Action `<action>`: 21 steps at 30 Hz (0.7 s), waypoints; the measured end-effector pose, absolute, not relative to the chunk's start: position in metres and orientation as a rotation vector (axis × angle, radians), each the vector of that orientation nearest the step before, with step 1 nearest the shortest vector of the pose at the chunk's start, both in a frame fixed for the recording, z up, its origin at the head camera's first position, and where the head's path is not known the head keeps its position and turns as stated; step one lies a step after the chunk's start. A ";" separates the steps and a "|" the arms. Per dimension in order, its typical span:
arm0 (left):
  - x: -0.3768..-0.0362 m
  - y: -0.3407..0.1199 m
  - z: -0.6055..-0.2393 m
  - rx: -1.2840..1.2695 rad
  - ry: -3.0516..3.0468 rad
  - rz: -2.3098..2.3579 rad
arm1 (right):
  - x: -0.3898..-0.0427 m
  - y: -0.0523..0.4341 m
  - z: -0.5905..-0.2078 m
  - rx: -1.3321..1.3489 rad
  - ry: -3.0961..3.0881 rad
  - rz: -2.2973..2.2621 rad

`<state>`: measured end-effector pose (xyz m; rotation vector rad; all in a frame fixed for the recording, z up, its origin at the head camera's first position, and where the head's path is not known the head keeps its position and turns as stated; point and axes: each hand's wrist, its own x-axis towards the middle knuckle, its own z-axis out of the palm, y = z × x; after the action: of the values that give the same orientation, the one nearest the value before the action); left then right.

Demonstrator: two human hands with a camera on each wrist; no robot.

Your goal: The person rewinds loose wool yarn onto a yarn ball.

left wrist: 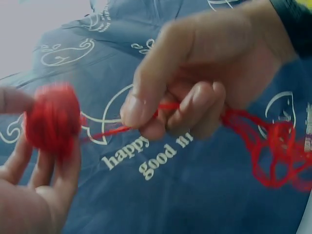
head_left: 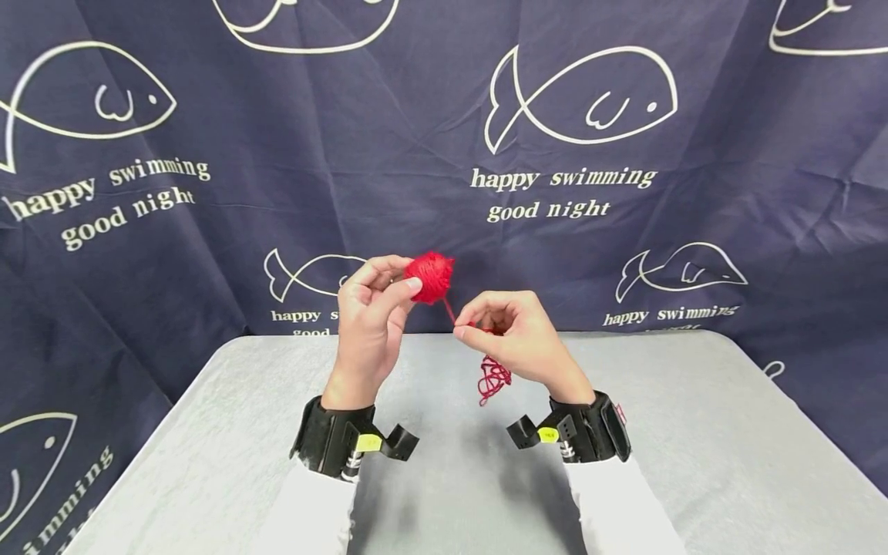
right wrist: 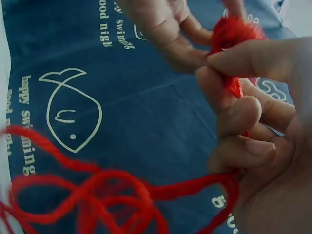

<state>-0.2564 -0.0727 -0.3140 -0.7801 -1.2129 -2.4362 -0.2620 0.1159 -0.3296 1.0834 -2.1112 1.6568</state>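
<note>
Head view: your left hand (head_left: 371, 324) holds the small round ball of red yarn (head_left: 430, 276) up above the far edge of the grey table (head_left: 694, 462), thumb and fingers curled round it. Your right hand (head_left: 516, 339) pinches the red yarn strand (head_left: 449, 311) just right of the ball, fingers curled. A loose red tangle of unwound yarn (head_left: 493, 379) hangs below that hand, so winding looks mostly done, with this tail left. No containers in sight.

Left wrist view: ball (left wrist: 52, 119) blurred at left on your fingertips; right hand (left wrist: 204, 83) grips the strand (left wrist: 109, 130).

Right wrist view: fingers (right wrist: 243, 117) closed on yarn; tangle (right wrist: 97, 200) near, ball (right wrist: 234, 31) far. Navy fish-print cloth (right wrist: 122, 97) behind.
</note>
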 end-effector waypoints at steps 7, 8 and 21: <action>-0.270 -0.076 -0.325 -0.573 -1.694 -1.997 | -0.251 0.115 -0.322 1.079 -2.130 1.538; -0.270 -0.076 -0.326 -0.579 -1.777 -1.953 | -0.249 0.115 -0.319 1.072 -2.124 1.541; -0.264 -0.080 -0.328 -1.203 -2.228 -1.989 | -0.238 0.125 -0.301 1.018 -2.014 1.662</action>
<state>-0.2642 -0.0797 -0.3279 -1.2028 -2.2277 -1.9895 -0.2381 0.1252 -0.3006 1.0182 -2.0137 1.6618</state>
